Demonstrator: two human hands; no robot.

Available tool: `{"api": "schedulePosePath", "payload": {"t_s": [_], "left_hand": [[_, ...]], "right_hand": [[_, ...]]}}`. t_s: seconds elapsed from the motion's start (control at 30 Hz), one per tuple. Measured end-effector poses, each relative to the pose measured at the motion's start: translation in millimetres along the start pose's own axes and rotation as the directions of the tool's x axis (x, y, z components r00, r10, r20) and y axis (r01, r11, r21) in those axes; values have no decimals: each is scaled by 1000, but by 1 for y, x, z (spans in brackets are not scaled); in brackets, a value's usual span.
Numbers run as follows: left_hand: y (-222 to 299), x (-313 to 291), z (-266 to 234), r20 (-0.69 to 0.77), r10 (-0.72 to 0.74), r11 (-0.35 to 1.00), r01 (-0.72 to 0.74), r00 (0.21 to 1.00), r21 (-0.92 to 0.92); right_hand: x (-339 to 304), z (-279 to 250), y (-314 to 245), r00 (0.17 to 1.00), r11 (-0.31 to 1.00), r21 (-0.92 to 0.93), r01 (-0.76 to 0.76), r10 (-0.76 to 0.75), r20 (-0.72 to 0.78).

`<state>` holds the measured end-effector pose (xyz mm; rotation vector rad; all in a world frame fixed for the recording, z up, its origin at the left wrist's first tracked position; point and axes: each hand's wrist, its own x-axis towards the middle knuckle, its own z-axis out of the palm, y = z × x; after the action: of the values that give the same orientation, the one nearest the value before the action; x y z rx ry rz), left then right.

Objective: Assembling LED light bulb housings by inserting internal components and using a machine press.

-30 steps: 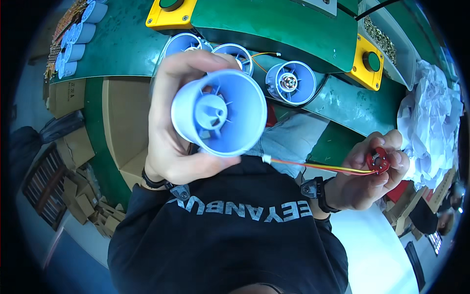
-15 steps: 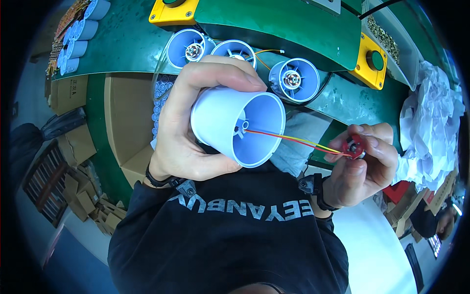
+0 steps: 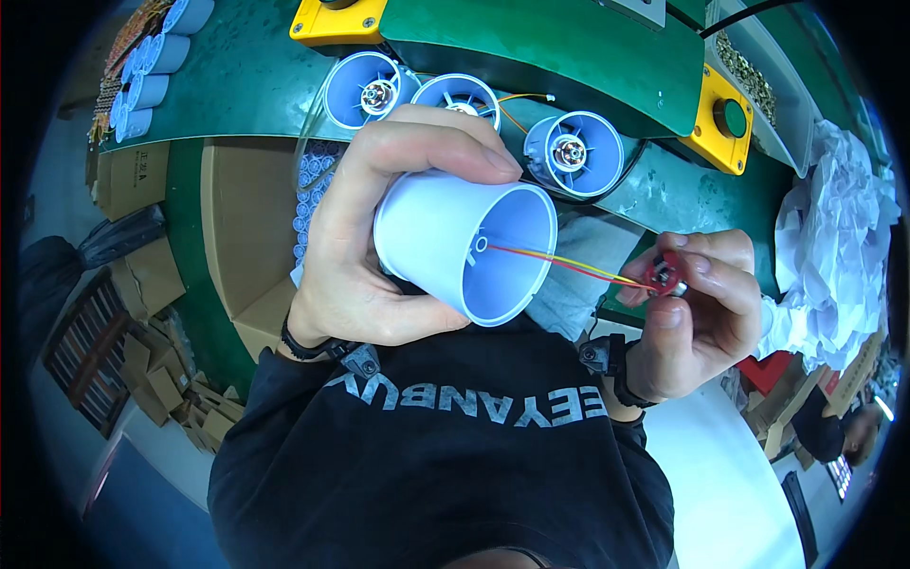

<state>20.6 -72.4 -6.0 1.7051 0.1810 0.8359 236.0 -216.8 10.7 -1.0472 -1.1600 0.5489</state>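
One pale-blue housing [image 3: 455, 242] (wires [image 3: 569, 266] threaded).

We see a large open brown cardboard box [image 3: 251, 237] just left of the green desk [image 3: 246, 85]. A smaller brown carton [image 3: 133, 180] with a pale label sits further left of the desk, and flattened cardboard pieces [image 3: 161, 379] lie below that carton.

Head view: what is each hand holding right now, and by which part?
The left hand grips the pale blue plastic housing around its outer wall. The right hand pinches the small red motor between its fingertips; the motor's wires run into the housing.
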Motion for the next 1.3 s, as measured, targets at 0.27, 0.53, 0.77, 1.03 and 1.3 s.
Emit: {"api": "schedulePosePath", "payload": {"t_s": [0.27, 0.53, 0.77, 1.03, 1.3], "left_hand": [[9, 11, 11, 81, 198, 892, -214, 977, 399], [9, 15, 29, 87, 243, 852, -256, 966, 457], [21, 17, 42, -80, 161, 919, -120, 984, 377], [16, 15, 53, -222, 290, 867, -157, 931, 474], [2, 17, 47, -214, 222, 879, -100, 951, 466]], "right_hand": [[24, 6, -11, 947, 956, -216, 200, -132, 292], [46, 13, -28, 851, 899, -331, 285, -78, 520], [36, 26, -32, 887, 891, -339, 301, -131, 443], [38, 43, -43, 932, 865, -438, 244, -85, 351], [29, 44, -15, 955, 857, -453, 246, -134, 265]]}}
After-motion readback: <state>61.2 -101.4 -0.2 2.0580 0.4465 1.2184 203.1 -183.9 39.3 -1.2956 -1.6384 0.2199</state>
